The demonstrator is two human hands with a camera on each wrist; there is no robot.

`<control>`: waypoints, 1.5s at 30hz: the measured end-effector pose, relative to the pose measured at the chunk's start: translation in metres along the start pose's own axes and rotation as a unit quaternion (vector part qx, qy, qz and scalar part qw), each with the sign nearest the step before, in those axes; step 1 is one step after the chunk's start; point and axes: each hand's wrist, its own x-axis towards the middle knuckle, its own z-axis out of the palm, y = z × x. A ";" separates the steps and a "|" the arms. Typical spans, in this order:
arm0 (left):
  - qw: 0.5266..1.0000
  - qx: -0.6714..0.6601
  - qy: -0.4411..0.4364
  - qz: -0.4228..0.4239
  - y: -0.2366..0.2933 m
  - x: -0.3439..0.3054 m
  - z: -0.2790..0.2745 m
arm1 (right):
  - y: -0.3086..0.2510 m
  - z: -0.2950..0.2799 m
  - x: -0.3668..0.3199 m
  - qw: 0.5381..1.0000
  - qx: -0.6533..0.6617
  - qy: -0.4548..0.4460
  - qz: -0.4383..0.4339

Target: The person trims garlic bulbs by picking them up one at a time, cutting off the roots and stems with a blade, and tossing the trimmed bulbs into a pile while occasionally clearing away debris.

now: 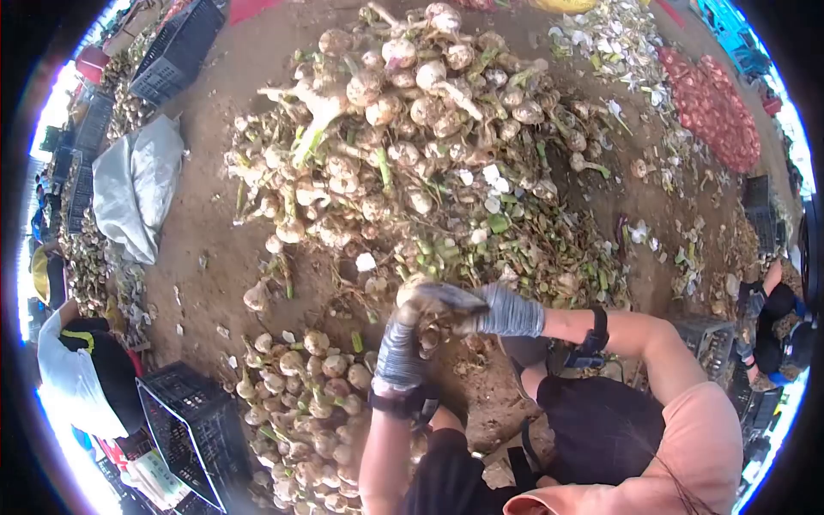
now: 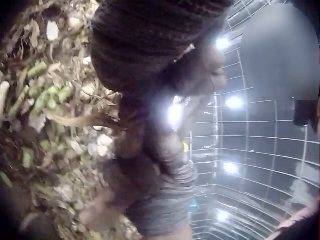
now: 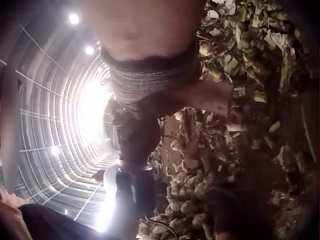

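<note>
Two hands in grey knit gloves meet in front of the garlic pile (image 1: 403,146) in the head view. The left hand (image 1: 401,343) curls round a pale garlic bulb (image 1: 412,288), largely covered by fingers. Close against it, the right hand (image 1: 502,311) grips a wooden handle (image 3: 212,97), which sticks out beside the glove in the right wrist view; the tool's other end is hidden. A dry stem (image 2: 82,120) pokes out by the left hand (image 2: 150,45) in the left wrist view, where shadow and blur hide the fingertips.
Trimmed bulbs (image 1: 313,403) lie heaped near the left forearm, beside a black crate (image 1: 193,429). Cut stalks (image 1: 549,249) cover ground beyond the right hand. A grey sheet (image 1: 137,189), red net sacks (image 1: 711,107) and other people (image 1: 86,369) are at the sides.
</note>
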 end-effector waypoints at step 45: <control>0.730 0.631 -0.038 0.260 -0.003 -0.020 -0.020 | 0.075 -0.066 0.001 0.830 -0.479 -0.165 0.234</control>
